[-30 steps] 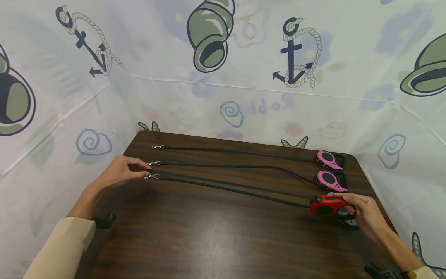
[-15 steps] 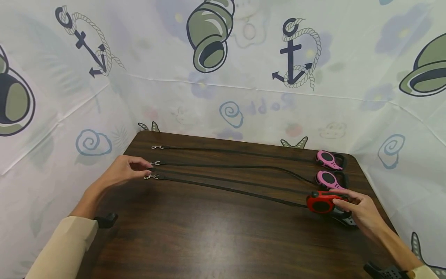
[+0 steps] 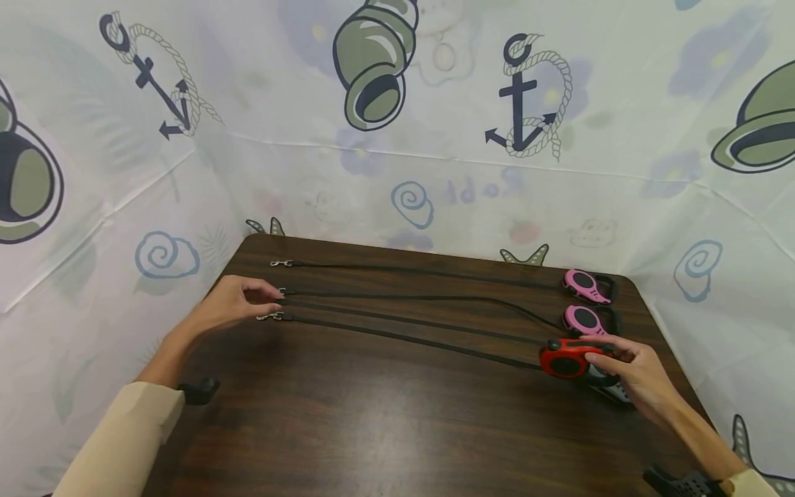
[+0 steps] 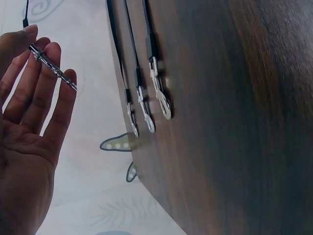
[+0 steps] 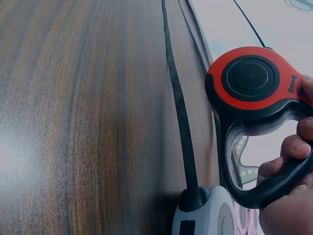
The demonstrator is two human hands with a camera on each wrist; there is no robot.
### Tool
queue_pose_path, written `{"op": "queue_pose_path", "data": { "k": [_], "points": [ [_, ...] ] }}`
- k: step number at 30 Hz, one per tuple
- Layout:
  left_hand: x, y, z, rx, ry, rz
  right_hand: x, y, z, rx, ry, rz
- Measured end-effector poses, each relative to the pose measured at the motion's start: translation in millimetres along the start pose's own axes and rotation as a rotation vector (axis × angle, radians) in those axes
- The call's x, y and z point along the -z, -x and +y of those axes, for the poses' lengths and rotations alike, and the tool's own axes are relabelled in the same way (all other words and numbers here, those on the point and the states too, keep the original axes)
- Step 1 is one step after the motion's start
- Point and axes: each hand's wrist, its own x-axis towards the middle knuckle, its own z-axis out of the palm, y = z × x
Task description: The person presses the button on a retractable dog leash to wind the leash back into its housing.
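Observation:
My right hand [image 3: 649, 378] holds a red and black retractable dog leash [image 5: 249, 95] by its looped black handle, raised above the table. The leash's thin black cord runs left to my left hand [image 4: 34, 105]. Between thumb and fingers, that hand pinches the cord's end at its metal snap clip [image 4: 53, 67], apart from the table. A grey retractable leash [image 5: 205, 215] lies below the red one, partly hidden by it in the head view; its strap [image 5: 181, 112] stretches across to a clip [image 3: 271, 316] on the table.
Two pink retractable leashes [image 3: 580, 283] lie farther back at the right of the brown wooden table [image 3: 373, 428], straps stretched leftward. Their clips and the grey leash's clip [image 4: 160, 90] line up at the left. A patterned white cloth [image 3: 286, 186] hangs behind and beside the table.
The red leash has shifted left and slightly up in my right hand. My left hand has moved a little to the right with the clip. The leashes on the table have stayed still.

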Motion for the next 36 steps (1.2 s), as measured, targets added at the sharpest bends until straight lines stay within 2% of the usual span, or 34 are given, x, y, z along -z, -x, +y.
{"op": "queue_pose_path", "data": {
  "k": [3,8,18,24,28,36],
  "points": [
    [-3.3,-2.9,1.8,-0.019,0.011,-0.013,-3.2,-2,-2,0.018,0.009,-0.019],
    [-10.1,-8.5,5.7,-0.030,0.014,-0.028,-9.8,-4,-4,0.042,-0.038,-0.062],
    [-20.5,-17.8,13.1,-0.038,0.004,-0.034,-20.2,-6,-10,0.033,-0.024,-0.065],
    [-24.8,-19.7,19.4,-0.025,0.015,-0.046,-25.7,-10,-15,0.044,-0.002,-0.066],
    [-27.4,-21.1,24.8,-0.023,0.036,-0.056,-30.3,-13,-18,0.054,-0.031,-0.080],
    [-33.4,-22.1,31.7,-0.050,0.059,-0.067,-39.7,-18,-20,0.094,-0.034,-0.112]
  ]
}}
